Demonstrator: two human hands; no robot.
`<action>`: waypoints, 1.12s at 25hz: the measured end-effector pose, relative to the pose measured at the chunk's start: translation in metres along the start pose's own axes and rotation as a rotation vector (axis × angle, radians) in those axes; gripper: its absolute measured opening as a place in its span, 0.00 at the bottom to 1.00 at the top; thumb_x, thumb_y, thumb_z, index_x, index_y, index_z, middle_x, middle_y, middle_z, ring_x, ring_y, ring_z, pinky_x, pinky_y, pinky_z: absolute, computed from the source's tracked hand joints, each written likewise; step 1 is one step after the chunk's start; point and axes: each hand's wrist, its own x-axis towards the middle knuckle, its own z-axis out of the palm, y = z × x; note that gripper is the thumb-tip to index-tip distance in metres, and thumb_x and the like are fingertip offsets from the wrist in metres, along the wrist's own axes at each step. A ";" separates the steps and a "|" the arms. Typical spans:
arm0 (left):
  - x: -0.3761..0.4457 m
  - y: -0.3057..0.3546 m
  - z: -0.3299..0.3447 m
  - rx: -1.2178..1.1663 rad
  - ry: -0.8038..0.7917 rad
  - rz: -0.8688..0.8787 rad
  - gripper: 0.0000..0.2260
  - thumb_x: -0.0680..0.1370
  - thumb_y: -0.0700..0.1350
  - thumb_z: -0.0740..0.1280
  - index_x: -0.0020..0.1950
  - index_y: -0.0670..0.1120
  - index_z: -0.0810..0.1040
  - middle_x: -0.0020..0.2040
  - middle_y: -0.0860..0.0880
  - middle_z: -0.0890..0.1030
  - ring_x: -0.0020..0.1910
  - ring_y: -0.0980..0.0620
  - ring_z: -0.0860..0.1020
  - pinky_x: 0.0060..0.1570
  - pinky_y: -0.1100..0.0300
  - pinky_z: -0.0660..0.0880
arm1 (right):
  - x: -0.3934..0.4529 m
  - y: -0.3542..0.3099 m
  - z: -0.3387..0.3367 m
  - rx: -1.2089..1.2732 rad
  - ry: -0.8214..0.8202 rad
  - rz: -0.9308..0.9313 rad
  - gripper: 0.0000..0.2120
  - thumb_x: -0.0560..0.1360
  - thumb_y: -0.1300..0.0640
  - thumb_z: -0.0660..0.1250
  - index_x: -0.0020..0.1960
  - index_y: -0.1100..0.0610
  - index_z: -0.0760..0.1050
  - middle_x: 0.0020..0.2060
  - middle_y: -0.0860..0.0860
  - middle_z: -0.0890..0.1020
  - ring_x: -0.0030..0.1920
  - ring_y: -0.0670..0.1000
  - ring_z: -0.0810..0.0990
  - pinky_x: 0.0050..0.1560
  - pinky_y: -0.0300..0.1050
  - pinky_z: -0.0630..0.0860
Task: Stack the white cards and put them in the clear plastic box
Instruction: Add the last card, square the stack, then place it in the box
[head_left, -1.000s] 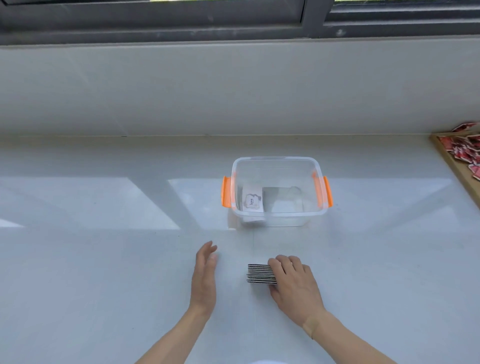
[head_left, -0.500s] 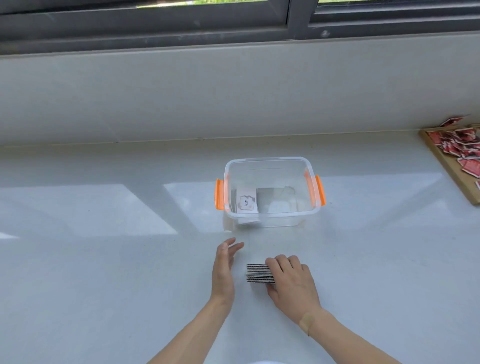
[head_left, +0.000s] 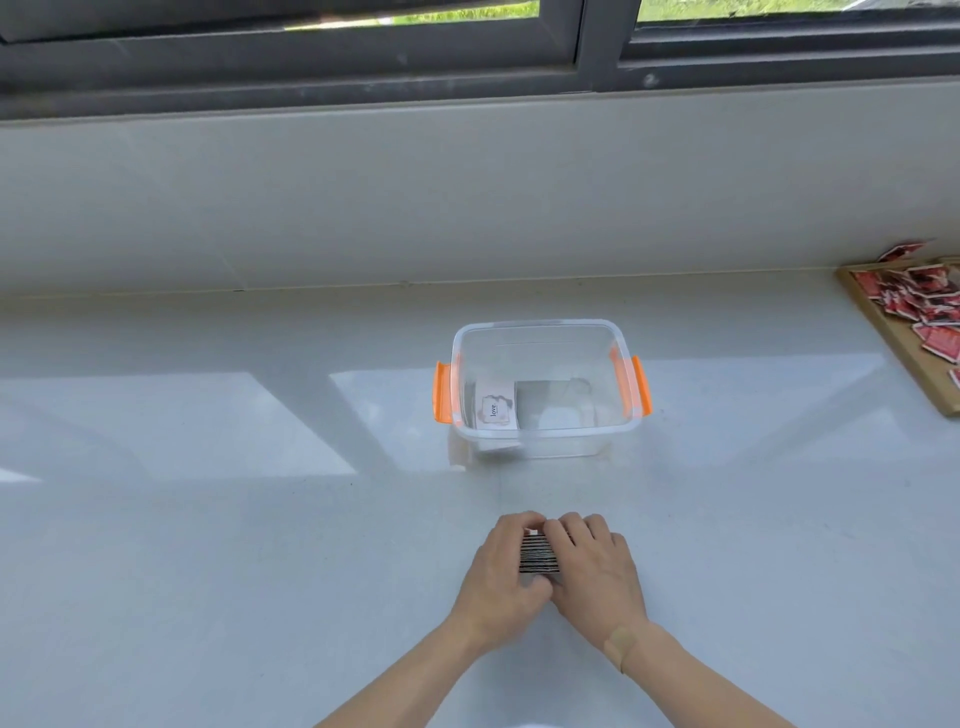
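A stack of white cards (head_left: 538, 555) stands on edge on the white counter, its striped edges showing between my hands. My left hand (head_left: 501, 574) presses against its left side with the fingers curled over the top. My right hand (head_left: 597, 569) covers its right side and top. Beyond them sits the clear plastic box (head_left: 540, 439) with orange handles, open on top. Inside it, at the left, lies a white card (head_left: 496, 411) printed with the word "love".
A wooden tray (head_left: 906, 358) with several red packets sits at the right edge of the counter. A low white wall and a dark window frame run behind the box.
My left hand has moved right from the open counter and closed onto the left side of the card stack. My right hand stays on the stack.
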 end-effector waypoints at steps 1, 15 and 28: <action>-0.001 -0.002 0.001 0.164 -0.018 0.079 0.25 0.68 0.46 0.64 0.65 0.58 0.66 0.61 0.59 0.72 0.58 0.59 0.73 0.57 0.60 0.72 | 0.001 0.001 0.000 0.025 -0.014 0.018 0.20 0.59 0.50 0.75 0.49 0.49 0.74 0.43 0.45 0.78 0.44 0.53 0.76 0.38 0.46 0.73; 0.006 -0.018 0.002 0.744 -0.018 0.227 0.18 0.74 0.47 0.59 0.64 0.48 0.67 0.59 0.48 0.72 0.51 0.45 0.73 0.50 0.52 0.72 | -0.035 0.053 -0.028 1.361 0.210 0.627 0.42 0.68 0.76 0.59 0.75 0.45 0.56 0.73 0.42 0.64 0.70 0.38 0.63 0.74 0.50 0.56; 0.005 -0.016 0.004 0.701 -0.001 0.156 0.18 0.75 0.48 0.60 0.65 0.50 0.65 0.61 0.50 0.70 0.53 0.47 0.72 0.50 0.54 0.73 | -0.036 0.008 -0.002 1.375 0.068 0.624 0.43 0.68 0.74 0.58 0.76 0.45 0.53 0.75 0.42 0.59 0.71 0.42 0.60 0.66 0.39 0.58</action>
